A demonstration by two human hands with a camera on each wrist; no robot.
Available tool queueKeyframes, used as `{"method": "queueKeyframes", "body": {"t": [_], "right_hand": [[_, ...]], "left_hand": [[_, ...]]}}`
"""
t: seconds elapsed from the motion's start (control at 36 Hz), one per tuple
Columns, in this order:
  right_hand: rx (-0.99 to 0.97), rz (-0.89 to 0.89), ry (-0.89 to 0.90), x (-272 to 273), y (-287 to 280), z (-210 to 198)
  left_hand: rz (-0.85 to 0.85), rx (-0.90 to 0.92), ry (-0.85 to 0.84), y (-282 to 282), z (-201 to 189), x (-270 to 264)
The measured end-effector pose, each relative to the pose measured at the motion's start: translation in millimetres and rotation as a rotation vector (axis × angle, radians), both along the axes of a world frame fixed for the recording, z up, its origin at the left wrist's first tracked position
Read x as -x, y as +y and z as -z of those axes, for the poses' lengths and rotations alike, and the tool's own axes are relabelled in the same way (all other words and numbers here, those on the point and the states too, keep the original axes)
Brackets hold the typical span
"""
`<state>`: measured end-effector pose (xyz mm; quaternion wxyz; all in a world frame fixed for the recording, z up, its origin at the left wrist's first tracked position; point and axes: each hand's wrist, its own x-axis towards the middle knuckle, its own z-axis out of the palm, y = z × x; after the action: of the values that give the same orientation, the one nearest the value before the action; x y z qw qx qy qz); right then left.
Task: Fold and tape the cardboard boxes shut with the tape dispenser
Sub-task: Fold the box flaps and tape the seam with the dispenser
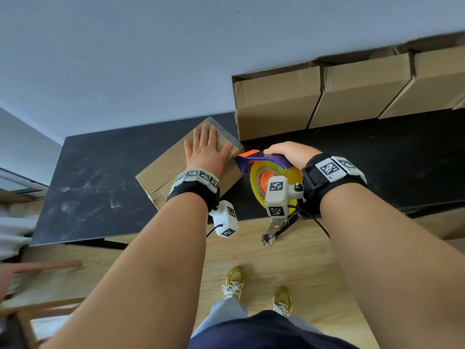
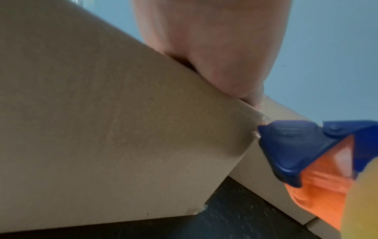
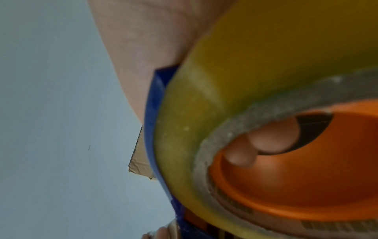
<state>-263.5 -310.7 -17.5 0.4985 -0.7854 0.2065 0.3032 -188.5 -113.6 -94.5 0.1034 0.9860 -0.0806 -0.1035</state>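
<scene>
A closed cardboard box [image 1: 171, 170] lies turned at an angle on the black table [image 1: 100, 177]. My left hand [image 1: 206, 149] presses flat on its top with straight fingers; the thumb [image 2: 231, 64] lies along the box's right edge [image 2: 122, 129]. My right hand [image 1: 289, 153] grips the blue and orange tape dispenser [image 1: 261, 162] with its yellowish tape roll [image 3: 204, 113]. The dispenser's blue nose [image 2: 290, 148] touches the box's right corner. Two fingertips [image 3: 272, 139] show inside the orange hub [image 3: 306, 169].
A row of open cardboard boxes [image 1: 339, 94] stands at the table's back right, close behind the dispenser. The table's left part is bare black with scuffs. Wooden floor [image 1: 251, 253] and my shoes [image 1: 235, 280] lie below the near edge. Another person's hand [image 1: 5, 275] shows at far left.
</scene>
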Motion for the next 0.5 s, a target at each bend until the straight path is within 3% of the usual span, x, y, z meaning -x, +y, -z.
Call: {"method": "queueKeyframes", "body": {"t": [0.19, 0.28, 0.39, 0.5], "right_hand": [[0.118, -0.023, 0.008, 2.1, 1.2, -3.8], [0.237, 0.078, -0.020, 0.4, 3.7, -2.0], [0.408, 0.128, 0.024, 8.5, 6.6, 26.1], [0.358, 0.250, 0.021, 9.9, 7.8, 51.0]], "left_hand": [[-0.003, 0.007, 0.011, 0.6, -0.2, -0.2], [-0.001, 0.005, 0.018, 0.6, -1.4, -0.5], [-0.002, 0.001, 0.022, 0.4, -1.6, -0.9], [-0.005, 0.005, 0.002, 0.8, 0.1, -0.6]]}}
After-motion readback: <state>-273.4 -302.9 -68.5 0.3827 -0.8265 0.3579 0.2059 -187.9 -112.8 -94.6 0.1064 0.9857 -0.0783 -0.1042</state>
